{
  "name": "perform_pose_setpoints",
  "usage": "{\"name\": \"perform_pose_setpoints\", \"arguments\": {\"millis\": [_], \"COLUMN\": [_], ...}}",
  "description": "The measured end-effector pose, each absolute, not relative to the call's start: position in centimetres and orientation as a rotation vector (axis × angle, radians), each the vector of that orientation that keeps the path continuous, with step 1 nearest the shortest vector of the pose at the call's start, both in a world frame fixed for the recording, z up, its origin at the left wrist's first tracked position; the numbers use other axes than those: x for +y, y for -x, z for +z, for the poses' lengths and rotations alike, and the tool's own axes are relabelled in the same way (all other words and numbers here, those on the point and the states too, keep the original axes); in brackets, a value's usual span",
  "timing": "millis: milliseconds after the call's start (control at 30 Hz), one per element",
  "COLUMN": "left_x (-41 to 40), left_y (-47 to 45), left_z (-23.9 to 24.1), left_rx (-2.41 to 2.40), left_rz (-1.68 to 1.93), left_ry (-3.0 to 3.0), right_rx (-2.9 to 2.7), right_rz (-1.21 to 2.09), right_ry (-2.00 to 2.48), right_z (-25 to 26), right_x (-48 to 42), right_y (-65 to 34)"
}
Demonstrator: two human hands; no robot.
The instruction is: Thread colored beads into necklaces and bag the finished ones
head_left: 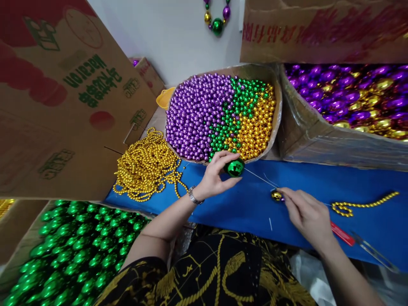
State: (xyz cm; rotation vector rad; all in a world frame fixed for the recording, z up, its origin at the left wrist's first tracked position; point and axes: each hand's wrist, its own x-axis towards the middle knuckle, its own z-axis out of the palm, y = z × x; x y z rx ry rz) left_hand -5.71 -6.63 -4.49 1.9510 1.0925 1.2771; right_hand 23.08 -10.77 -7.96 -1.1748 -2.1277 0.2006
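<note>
My left hand (215,174) pinches a large shiny green bead (235,167) just in front of the bead box. A thin needle or wire (259,179) runs from the green bead to my right hand (306,214). The right hand's fingers are closed on the wire, right beside a gold bead (276,195) threaded on it. A thread leads on from that hand to a short strand of small gold beads (360,207) lying on the blue table (318,182).
A box of small purple, green and gold beads (223,114) stands behind the hands. A pile of gold bead strings (146,168) lies left. Large green beads (73,250) fill a box at lower left. Purple and gold beads (353,97) fill a box right. Red-handled scissors (353,239) lie near the table edge.
</note>
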Motion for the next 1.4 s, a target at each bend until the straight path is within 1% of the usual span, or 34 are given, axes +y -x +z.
{"name": "perform_pose_setpoints", "arguments": {"millis": [100,267,400,467,533,633,700,767,833,933,1100,1400], "left_x": [-6.7,-6.8,-7.1,-7.0,-6.7,-6.0,-5.9,-6.1,-6.4,-6.7,-6.9,-8.5], "left_y": [5.7,6.4,6.4,6.1,6.1,6.5,6.6,6.2,5.4,4.3,3.9,2.7], "left_z": [-4.2,-4.4,-4.4,-4.3,-4.2,-4.0,-4.1,-4.3,-4.6,-5.0,-5.3,-5.4], "left_rx": [1.081,1.107,1.144,1.14,1.135,1.176,1.175,1.053,0.884,0.748,0.716,0.663], "left_rz": [1.238,1.19,0.986,0.868,0.825,0.941,1.113,1.234,1.262,1.26,1.279,1.235], "left_ry": [-2.039,-2.187,-2.437,-2.49,-2.467,-2.233,-1.826,-1.298,-0.846,-0.52,-0.485,-0.695], "right_rx": [-2.206,-2.312,-2.418,-2.467,-2.508,-2.462,-2.356,-2.267,-2.207,-2.137,-2.099,-2.024], "right_rz": [0.09,-0.126,-0.418,-0.491,-0.407,-0.273,-0.259,-0.141,0.056,0.177,0.199,0.346], "right_ry": [1.175,1.158,1.225,1.224,1.18,1.173,1.222,1.182,1.082,1.067,1.121,1.138], "right_z": [-7.2,-7.3,-5.4,-4.1,-3.1,-2.8,-3.4,-4.6,-6.1,-8.1,-9.3,-9.6], "right_x": [-10.4,-10.1,-10.3,-10.2,-9.9,-9.4,-9.4,-9.9,-10.7,-12.0,-12.7,-12.3], "right_y": [-23.1,-23.6,-22.5,-21.7,-21.5,-22.6,-23.5,-23.6,-22.8,-21.0,-20.1,-19.5]}}
